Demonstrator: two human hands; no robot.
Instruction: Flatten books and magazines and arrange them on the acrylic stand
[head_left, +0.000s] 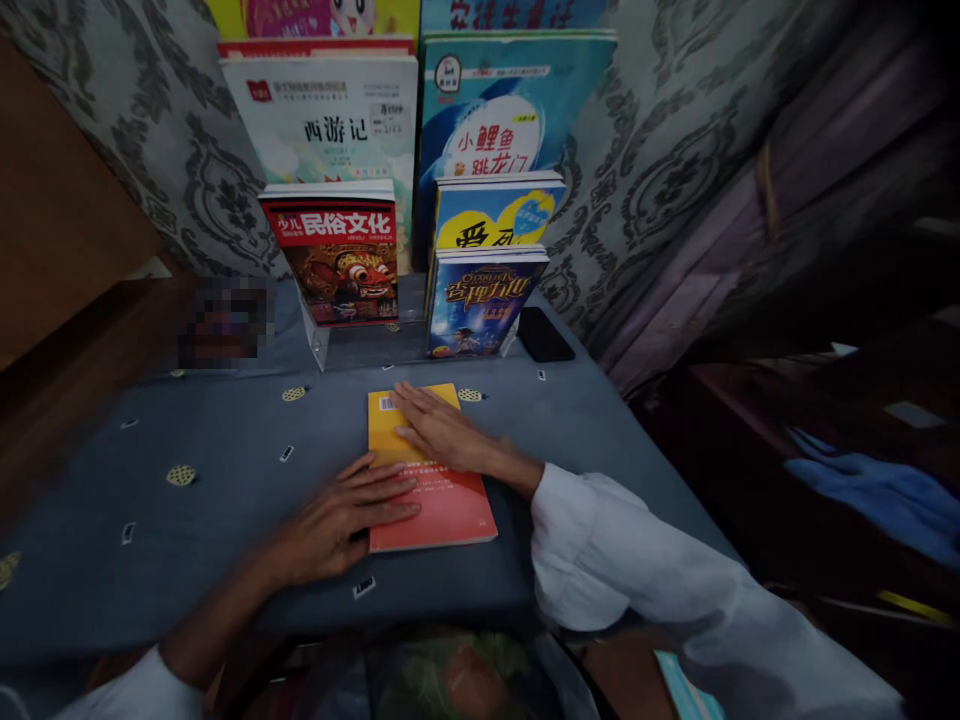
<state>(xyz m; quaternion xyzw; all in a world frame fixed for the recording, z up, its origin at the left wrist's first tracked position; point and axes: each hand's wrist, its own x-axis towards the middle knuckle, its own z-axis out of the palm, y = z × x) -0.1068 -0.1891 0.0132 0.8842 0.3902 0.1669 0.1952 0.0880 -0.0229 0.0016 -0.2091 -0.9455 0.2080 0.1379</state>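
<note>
A closed book with an orange-yellow top and red lower half (450,510) lies flat on the table, a barcode near its upper left corner. My left hand (349,515) rests on its left side, fingers stretched over the cover and the thumb by the lower left edge. Higher up, my right hand (439,430) lies flat across the yellow part, fingers pointing up and left. Neither hand wraps around the book. Part of the cover is hidden under both hands.
Behind it, a clear stand (319,340) bears several upright books, among them a red-and-black one (345,270) and a dark blue one (484,305). A black phone (545,335) lies right of the stand. Blue cloth (225,530) covers the table; a patterned curtain (660,130) hangs behind.
</note>
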